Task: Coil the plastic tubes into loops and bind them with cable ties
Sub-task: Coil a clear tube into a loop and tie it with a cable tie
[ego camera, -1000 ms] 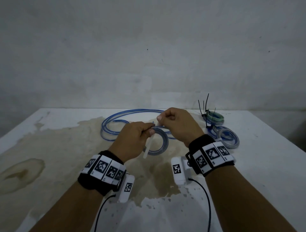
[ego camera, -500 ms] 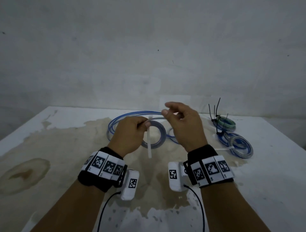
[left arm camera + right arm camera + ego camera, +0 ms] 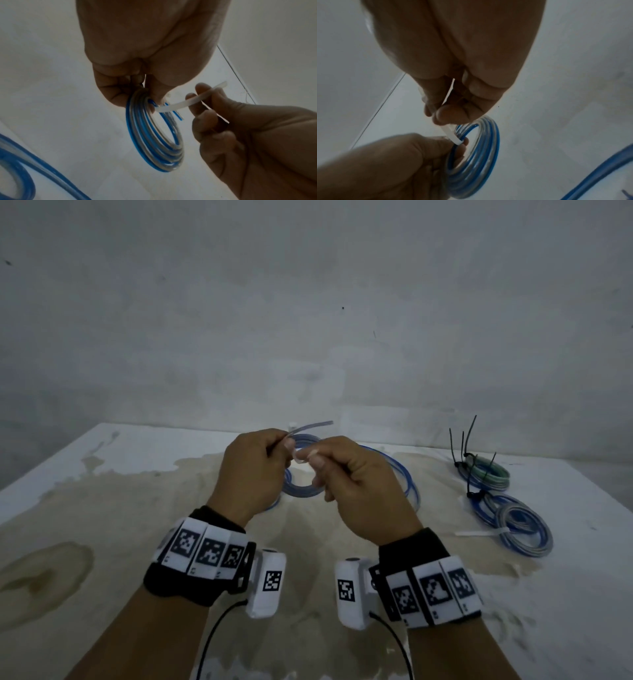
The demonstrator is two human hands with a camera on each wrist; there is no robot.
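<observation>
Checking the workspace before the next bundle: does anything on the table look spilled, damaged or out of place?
Yes: a large brownish stain spreads across the white table, with a separate blotch near the left edge. It looks like dried liquid or worn surface; which, I cannot tell.

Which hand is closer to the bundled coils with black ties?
Right. The right hand is between the left hand and the bundled coils, which lie farther right on the table.

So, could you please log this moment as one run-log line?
left hand: holds tube coil | right hand: pinches white cable tie | tie: not yet closed
</observation>
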